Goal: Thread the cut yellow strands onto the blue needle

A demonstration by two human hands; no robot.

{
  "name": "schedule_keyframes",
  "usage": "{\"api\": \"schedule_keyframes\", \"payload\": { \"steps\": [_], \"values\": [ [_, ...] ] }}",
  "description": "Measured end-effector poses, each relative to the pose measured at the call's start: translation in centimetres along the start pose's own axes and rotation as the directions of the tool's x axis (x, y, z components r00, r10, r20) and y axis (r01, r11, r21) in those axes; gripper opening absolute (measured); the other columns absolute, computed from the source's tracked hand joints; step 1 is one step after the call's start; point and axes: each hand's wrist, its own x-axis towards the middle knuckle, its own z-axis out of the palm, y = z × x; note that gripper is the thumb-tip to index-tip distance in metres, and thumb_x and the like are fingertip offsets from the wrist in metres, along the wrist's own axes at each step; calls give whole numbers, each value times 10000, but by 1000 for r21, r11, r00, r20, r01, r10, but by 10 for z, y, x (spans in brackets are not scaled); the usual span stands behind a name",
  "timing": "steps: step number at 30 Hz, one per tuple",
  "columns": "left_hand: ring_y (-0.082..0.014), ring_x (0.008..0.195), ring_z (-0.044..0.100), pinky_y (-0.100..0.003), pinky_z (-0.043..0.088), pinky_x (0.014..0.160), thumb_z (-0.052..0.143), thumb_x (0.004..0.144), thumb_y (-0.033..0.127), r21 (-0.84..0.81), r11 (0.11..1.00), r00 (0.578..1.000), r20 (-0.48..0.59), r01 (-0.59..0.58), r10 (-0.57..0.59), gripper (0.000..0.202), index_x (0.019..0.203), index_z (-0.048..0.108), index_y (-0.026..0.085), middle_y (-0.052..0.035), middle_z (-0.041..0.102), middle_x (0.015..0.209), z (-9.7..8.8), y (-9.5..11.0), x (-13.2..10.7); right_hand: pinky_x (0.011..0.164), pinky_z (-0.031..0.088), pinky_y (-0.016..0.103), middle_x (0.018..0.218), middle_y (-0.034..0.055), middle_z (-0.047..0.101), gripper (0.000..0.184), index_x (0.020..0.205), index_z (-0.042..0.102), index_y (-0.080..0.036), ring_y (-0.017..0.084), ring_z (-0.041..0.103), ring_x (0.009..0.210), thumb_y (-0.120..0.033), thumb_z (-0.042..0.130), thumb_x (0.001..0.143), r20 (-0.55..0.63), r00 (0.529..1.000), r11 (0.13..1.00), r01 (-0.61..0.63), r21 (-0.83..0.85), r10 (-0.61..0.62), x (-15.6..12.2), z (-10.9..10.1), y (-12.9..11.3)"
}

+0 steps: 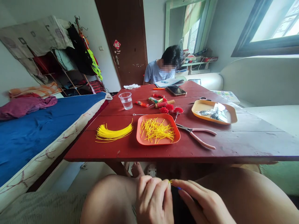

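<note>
Low over the lap, my left hand (154, 199) is closed, its fingers curled and its thumb and forefinger pinching a short yellow strand (170, 181). My right hand (203, 199) meets it fingertip to fingertip, closed at the same strand. Between my right thumb and forefinger a small blue bit (179, 188) shows; what it is I cannot make out. On the table ahead, an orange tray (158, 143) holds many loose yellow strands (156, 129). Left of it lies a fanned bundle of longer yellow strands (113, 133). Pliers with pink handles (201, 137) rest against the tray's right side.
The red table (233, 146) bears a plastic cup of water (126, 101), red fluffy flowers (170, 108), lighters (142, 104), a phone (176, 90), scissors (205, 99) and a yellow tray (233, 116) with plastic packets. Another person (158, 71) sits opposite with a book. A bed (46, 124) stands left.
</note>
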Motion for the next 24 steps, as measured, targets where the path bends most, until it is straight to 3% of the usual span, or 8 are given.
{"api": "schedule_keyframes", "payload": {
  "steps": [1,3,5,6,8,11,19,24],
  "values": [
    [-160,682,506,-240,414,703,584,745,-2,8,1000,999,-37,25,-25,204,812,625,186,0,643,662,2,0,-1,554,472,234,714,19,636,316,960,670,-249,158,590,596,-485,482,868,32,989,971,-149,187,146,2,3,-2],
    [-166,676,510,-254,407,682,573,773,63,-80,980,982,-32,181,-184,147,745,617,200,2,629,652,4,1,-2,422,360,181,593,-40,525,395,900,665,-217,77,426,432,-578,590,759,190,910,787,-415,456,370,7,6,-6],
    [-164,653,523,-262,400,649,559,795,163,-224,900,927,101,375,-361,150,658,602,206,9,606,621,2,0,1,380,240,156,558,-77,440,452,880,650,-197,34,267,393,-611,633,699,337,835,646,-550,530,435,11,4,-10],
    [-162,635,526,-264,396,637,554,796,209,-286,842,888,195,458,-417,181,619,593,206,12,592,601,0,0,3,383,221,157,559,-80,428,452,864,649,-191,31,237,400,-608,644,691,367,830,644,-558,523,421,12,1,-11],
    [-158,603,525,-268,393,623,561,774,274,-362,724,804,360,587,-473,224,563,581,201,17,567,568,-5,-3,9,416,261,172,566,-67,452,402,812,658,-182,50,273,435,-571,646,711,346,865,737,-495,460,365,15,-6,-14],
    [-153,575,510,-267,404,619,591,710,297,-418,587,715,497,694,-491,213,523,569,197,25,536,533,-10,-7,15,527,354,215,579,-34,524,302,731,675,-176,108,403,539,-474,634,749,255,917,869,-380,318,308,17,-16,-18],
    [-156,526,472,-287,414,641,633,612,280,-430,399,587,586,810,-559,180,467,557,207,36,487,484,-10,-8,19,545,405,243,579,-13,603,250,739,688,-180,151,493,557,-398,573,784,223,941,952,-284,114,254,20,-18,-19],
    [-144,523,442,-263,383,616,624,603,240,-428,363,561,632,828,-534,160,462,558,203,41,486,501,-12,-8,23,564,445,243,589,-9,645,208,746,714,-208,170,543,577,-376,592,762,199,942,954,-290,72,271,20,-20,-22]
  ]
}}
